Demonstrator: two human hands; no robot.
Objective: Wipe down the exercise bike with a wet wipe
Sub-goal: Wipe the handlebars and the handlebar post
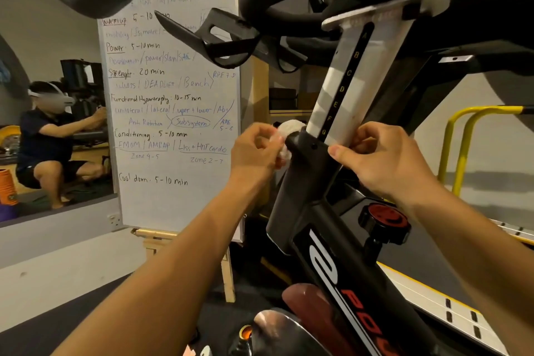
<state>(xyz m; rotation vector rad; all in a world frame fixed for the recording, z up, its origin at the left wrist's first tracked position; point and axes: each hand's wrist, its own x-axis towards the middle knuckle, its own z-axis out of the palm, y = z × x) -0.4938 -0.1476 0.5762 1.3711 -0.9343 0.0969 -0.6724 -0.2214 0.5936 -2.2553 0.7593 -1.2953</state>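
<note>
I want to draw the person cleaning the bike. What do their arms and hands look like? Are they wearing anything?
Bare all the way down: no sleeve shows on the left arm or the right arm. The left hand and the right hand have no gloves, and I see no watch, bracelet or ring. The right thumbnail looks short and unpainted.

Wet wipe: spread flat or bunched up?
Bunched up: the wipe is a crumpled white wad held by the left hand against the bike frame.
</note>
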